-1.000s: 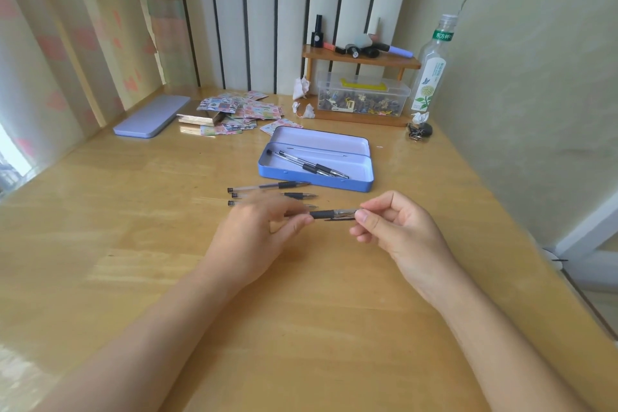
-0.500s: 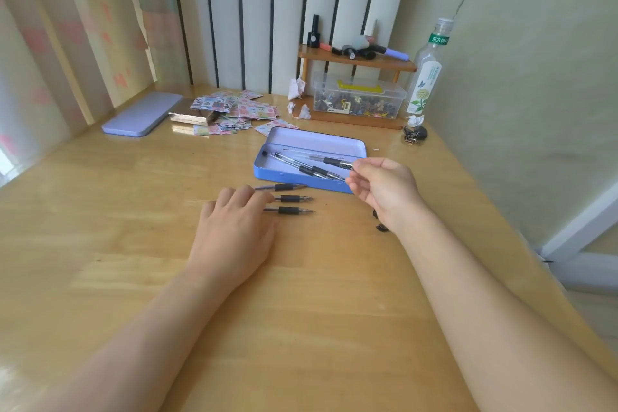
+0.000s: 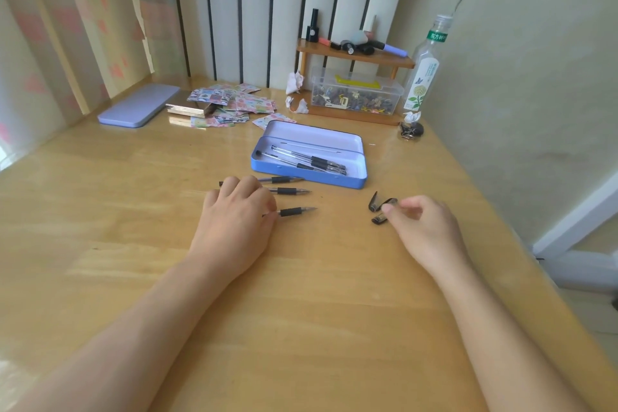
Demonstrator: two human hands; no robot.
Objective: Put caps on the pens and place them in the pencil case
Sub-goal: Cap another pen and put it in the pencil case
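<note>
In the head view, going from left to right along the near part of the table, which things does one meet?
Left hand → uncapped pen → loose caps → right hand.

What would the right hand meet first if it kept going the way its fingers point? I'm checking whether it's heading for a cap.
The right hand points left and slightly away; its fingertips are at the loose caps, so those come first. Contact is unclear.
</note>
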